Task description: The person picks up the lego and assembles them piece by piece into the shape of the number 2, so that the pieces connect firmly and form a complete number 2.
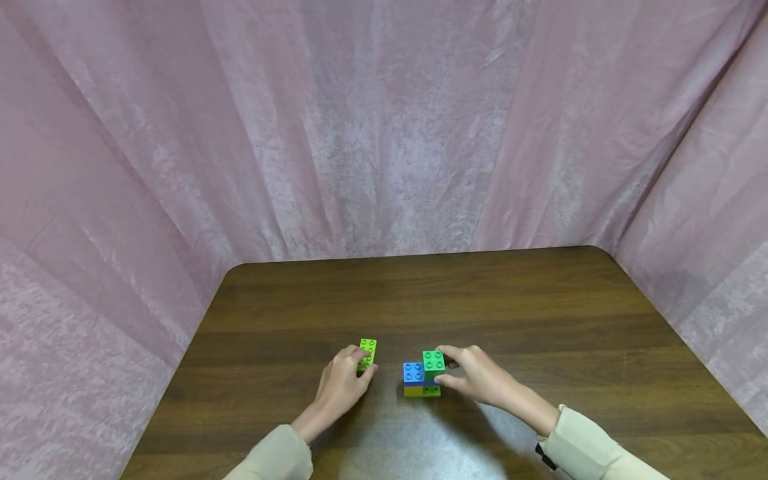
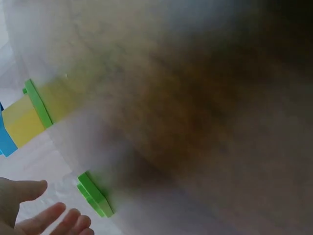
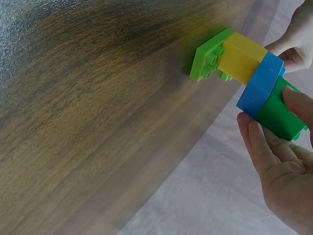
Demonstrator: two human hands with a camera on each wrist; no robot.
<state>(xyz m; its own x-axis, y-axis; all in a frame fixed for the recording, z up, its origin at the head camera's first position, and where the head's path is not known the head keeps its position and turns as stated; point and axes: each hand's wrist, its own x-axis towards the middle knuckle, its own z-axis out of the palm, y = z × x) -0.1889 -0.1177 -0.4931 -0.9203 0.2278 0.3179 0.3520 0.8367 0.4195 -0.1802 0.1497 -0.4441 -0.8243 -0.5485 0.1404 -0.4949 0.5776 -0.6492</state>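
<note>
Pale sleeve (image 1: 591,443), then studded multicoloured stack (image 1: 423,375).

Stack of bricks (image 1: 414,385) stands upright on worktop (image 1: 540,300), between left hand (image 1: 345,380) and right hand (image 1: 480,377). Thin lime-green base (image 1: 432,392), studs up; yellow block (image 1: 413,392) on its end nearer left hand. Blue block (image 1: 413,373) atop yellow, overhanging base's bare studs toward right hand; four blue studs bare on left-hand side. Green block (image 1: 434,360), four studs up, on blue's right-hand end, pinched by right thumb and fingers. Loose lime-green brick (image 1: 369,345), thin, longer than wide, studs up, at left hand's fingertips, partly hidden; contact unclear.
</note>
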